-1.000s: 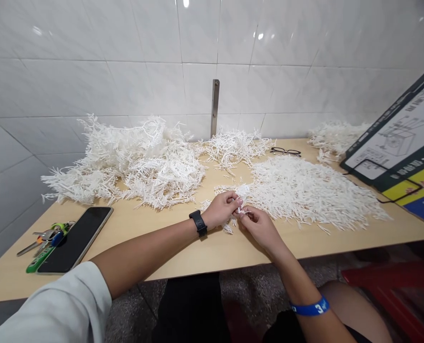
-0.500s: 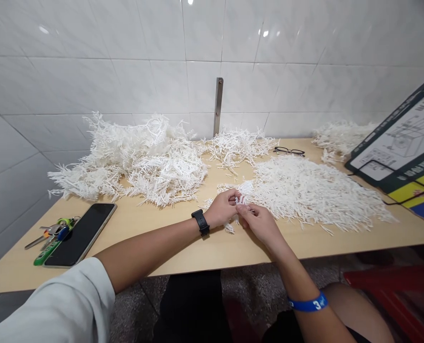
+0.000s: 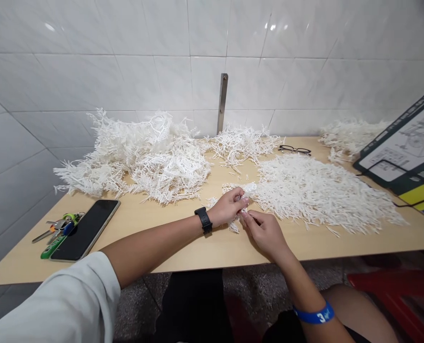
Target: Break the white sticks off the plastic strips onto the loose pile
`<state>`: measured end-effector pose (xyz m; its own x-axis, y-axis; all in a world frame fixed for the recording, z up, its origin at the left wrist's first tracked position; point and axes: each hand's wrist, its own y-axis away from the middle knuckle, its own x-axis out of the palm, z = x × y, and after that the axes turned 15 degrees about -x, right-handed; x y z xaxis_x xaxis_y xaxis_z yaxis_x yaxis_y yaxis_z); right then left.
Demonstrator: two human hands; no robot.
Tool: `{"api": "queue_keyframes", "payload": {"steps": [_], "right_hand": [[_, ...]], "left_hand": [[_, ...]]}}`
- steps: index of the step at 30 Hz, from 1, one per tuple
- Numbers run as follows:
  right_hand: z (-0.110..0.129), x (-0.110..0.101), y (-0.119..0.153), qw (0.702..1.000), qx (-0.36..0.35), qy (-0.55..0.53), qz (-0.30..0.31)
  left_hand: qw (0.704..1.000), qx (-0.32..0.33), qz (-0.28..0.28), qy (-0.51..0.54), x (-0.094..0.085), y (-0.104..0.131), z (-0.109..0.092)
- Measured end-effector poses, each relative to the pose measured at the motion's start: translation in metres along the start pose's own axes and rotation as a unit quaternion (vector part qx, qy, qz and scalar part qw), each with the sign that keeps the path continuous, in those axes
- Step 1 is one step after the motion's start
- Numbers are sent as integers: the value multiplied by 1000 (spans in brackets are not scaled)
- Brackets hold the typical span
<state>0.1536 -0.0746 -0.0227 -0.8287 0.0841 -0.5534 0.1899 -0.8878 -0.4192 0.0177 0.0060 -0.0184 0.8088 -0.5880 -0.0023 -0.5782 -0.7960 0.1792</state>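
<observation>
White strand bundle is poking out at 12 o'clock from the meeting hands | left hand is gripping it, fingers curled closed | right hand is pinching its near end, thumb against finger | tangled heap is lying at 10 o'clock | spread strands are lying at 3 | phone is resting near 9

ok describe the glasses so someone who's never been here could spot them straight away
Find the tabletop along the tiled wall. Right of the metal bar, look just behind the broad mat of white strands. The glasses there have a thin dark frame, while their neighbours are white and stringy.
</observation>
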Motion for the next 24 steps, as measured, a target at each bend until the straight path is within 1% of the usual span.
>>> {"api": "queue_keyframes", "payload": {"steps": [3,6,8,11,15,19,24], "right_hand": [[6,4,5,996,-4,87,-18],[12,11,10,990,15,132,-51],[16,15,12,989,35,122,-72],[22,19,13,989,75,70,-102],[28,21,13,986,113,28,-122],[28,21,13,984,124,27,-123],[27,17,15,985,137,26,-99]], "left_hand": [[1000,8,-15,-21,1,-1,1],[998,13,-35,-43,3,0,2],[997,15,-47,-55,4,1,3],[996,23,-57,-69,5,2,4],[994,26,-64,-85,7,1,6],[991,21,-80,-104,10,5,3],[986,35,-95,-130,11,7,1]]}}
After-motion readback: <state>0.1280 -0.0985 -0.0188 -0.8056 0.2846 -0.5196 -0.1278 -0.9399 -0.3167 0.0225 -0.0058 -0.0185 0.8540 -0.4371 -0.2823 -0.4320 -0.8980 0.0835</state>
